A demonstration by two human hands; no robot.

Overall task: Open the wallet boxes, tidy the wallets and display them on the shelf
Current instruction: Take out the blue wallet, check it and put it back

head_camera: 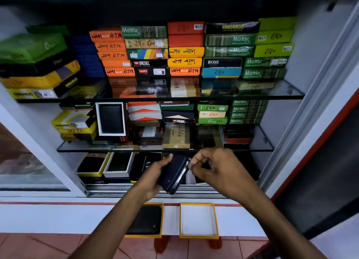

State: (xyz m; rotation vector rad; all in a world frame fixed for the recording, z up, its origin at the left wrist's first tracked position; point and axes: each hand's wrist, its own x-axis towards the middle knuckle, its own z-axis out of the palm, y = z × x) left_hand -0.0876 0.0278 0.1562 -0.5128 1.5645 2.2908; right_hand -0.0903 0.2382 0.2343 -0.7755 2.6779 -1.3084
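Below the lowest glass shelf, I count one dark zip wallet, gripped in my left hand, long axis tilted up-right (zipper edge rightward). My right hand pinches its zipper. Two yellow-rimmed boxes lie beneath, one holding a black wallet.

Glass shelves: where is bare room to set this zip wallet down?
Top glass shelf: bare strip in front of the box stacks. Middle glass shelf: bare right end, beside the green Matrix boxes. Bottom level is crowded with open boxes.
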